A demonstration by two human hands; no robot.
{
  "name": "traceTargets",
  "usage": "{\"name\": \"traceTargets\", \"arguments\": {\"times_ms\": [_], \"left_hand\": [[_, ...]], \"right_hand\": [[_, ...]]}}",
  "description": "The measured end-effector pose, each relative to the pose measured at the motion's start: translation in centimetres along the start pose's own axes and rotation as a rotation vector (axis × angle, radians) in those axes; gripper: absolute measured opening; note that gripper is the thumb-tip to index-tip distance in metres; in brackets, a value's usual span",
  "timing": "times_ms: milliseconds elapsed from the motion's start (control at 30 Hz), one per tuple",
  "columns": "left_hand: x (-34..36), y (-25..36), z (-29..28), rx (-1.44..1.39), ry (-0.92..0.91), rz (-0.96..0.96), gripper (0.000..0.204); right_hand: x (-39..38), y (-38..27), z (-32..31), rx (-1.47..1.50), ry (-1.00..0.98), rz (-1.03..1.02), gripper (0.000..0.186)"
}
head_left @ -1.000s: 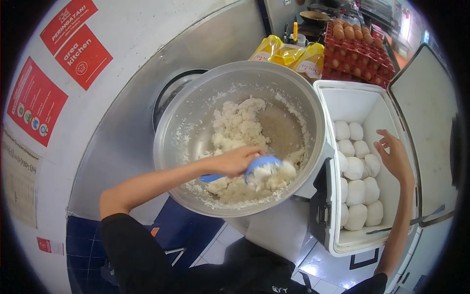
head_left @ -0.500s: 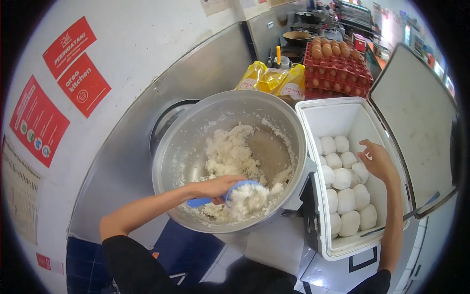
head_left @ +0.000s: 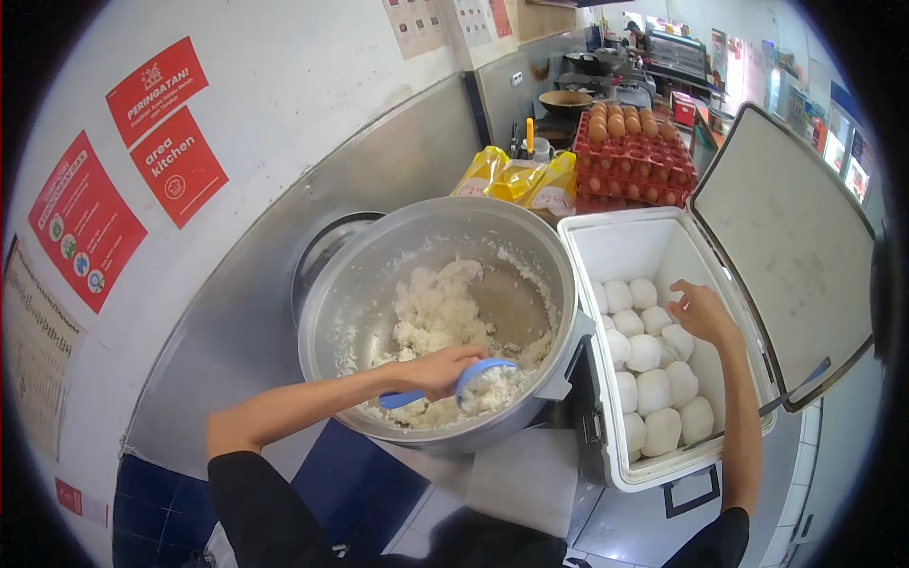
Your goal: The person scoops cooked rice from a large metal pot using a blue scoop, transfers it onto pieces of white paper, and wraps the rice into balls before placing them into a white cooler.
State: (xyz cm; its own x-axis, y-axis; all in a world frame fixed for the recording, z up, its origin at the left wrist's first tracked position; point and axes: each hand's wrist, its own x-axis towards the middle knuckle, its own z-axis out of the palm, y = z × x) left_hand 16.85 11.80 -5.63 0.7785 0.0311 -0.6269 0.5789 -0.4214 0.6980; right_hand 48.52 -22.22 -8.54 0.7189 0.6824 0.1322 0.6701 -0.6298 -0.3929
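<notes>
A large round metal pot (head_left: pixel 327 284) holds loose white cooked rice (head_left: pixel 437 308). Over its near side, my left hand (head_left: pixel 440 372) is closed around a blue rice scoop (head_left: pixel 473 371). The scoop's handle pokes out to the left of the hand, and its bowl is turned down to the right against rice near the pot's rim. To the right stands a white cooler box (head_left: pixel 592 232) with several rounded white bundles (head_left: pixel 653 388) packed in rows. Above the bundles, by the box's right wall, hovers my right hand (head_left: pixel 703 312), open, fingers apart and slightly bent, with nothing visible in it.
The cooler's raised lid (head_left: pixel 781 256) leans out to the right. Behind the pot lie yellow packages (head_left: pixel 519 178) beside stacked red egg trays (head_left: pixel 634 170) with brown eggs. A round metal lid (head_left: pixel 327 251) rests against the wall side. Pans (head_left: pixel 565 100) are farther back.
The scoop has gone from heaped and facing up to tipped lower, with less rice showing in it. My right hand stays over the bundles. The whole view has shifted slightly.
</notes>
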Motion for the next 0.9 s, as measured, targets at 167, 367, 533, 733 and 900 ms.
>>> {"name": "traceTargets", "arguments": {"times_ms": [167, 367, 533, 733, 900], "left_hand": [[0.0, -2.8, -3.2, -0.383, -0.144, -0.059, 0.041], [-1.8, -3.7, -5.8, -0.85, 0.304, 0.261, 0.034], [-2.2, -3.8, -6.0, -0.665, 0.375, 0.076, 0.026], [0.7, -2.7, -0.3, 0.125, 0.566, 0.201, 0.033], [0.1, -0.4, -1.1, 0.075, 0.01, 0.082, 0.032]], "right_hand": [[-0.3, 0.3, 0.2, 0.03, 0.019, 0.018, 0.033], [-0.6, 0.4, -1.7, 0.15, 0.218, -0.032, 0.024], [-2.1, -2.3, -2.7, 0.251, 0.448, -0.131, 0.019], [-9.5, -8.8, -1.6, 0.282, 0.477, -0.207, 0.016], [-19.8, -11.6, -1.9, 0.294, 0.55, -0.049, 0.014]]}}
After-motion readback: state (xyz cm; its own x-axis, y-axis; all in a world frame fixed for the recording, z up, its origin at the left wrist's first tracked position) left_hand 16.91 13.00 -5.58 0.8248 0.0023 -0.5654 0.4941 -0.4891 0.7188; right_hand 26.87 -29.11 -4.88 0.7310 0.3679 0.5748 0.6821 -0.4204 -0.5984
